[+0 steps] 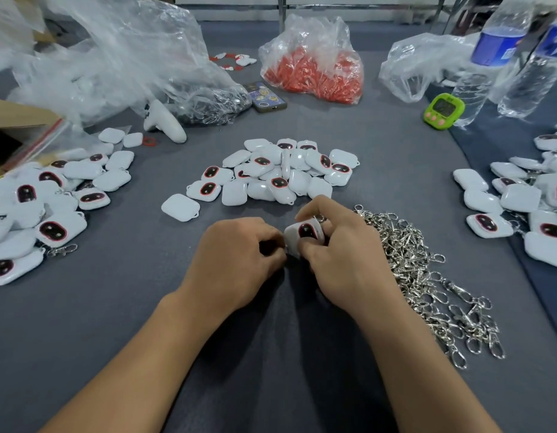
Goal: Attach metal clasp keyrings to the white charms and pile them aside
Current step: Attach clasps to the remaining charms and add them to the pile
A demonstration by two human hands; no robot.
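Note:
A white charm with a dark red-rimmed oval face is held between both hands near the table's middle. My right hand grips it with thumb and fingers curled round it. My left hand has its fingers curled against the charm's left edge; what it pinches is hidden. A heap of metal clasp keyrings lies just right of my right hand. A pile of loose white charms sits just beyond my hands. Another pile of charms, some with clasps on them, lies at the left.
More charms lie at the right edge. At the back stand a bag of red parts, crumpled clear plastic bags, a phone, a white controller, a green timer and water bottles.

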